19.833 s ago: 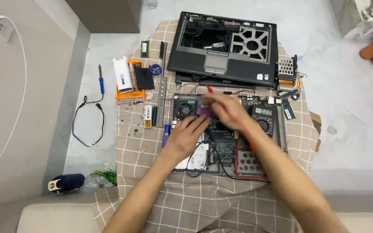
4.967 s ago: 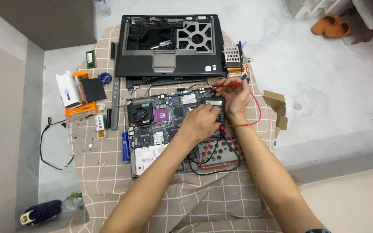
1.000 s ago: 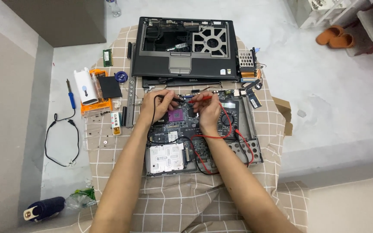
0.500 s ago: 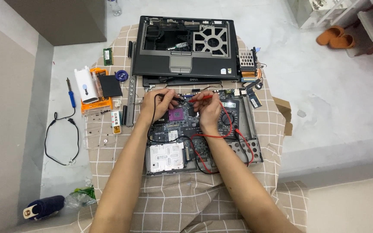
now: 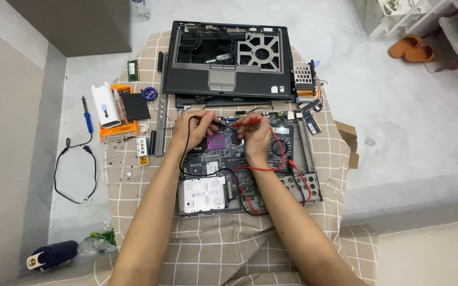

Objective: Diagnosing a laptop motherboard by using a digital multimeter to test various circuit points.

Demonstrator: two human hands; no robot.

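The laptop motherboard [image 5: 223,159] lies bare in its bottom tray at the middle of the checked cloth [image 5: 229,249], which is spread over the floor [image 5: 398,106]. The teardown looks finished: the palm-rest shell [image 5: 229,58] rests detached at the cloth's far edge, a silver drive cage [image 5: 202,195] sits at the board's near left corner, and screws and small parts lie along the cloth's left edge by an orange parts box [image 5: 117,130]. Probing appears to be under way, not finished. The left hand [image 5: 192,132] is closed around a black probe [image 5: 214,122], and the right hand [image 5: 258,139] pinches a red probe [image 5: 246,122]; both tips meet the board's far edge, close together, just beyond the purple processor socket [image 5: 218,142]. The multimeter [image 5: 281,145] lies on the board's right side, partly hidden by the right hand, its reading too small to tell. Reassembly seems wholly left to do. A soldering iron [image 5: 87,116] lies unused on the floor, left of the cloth.
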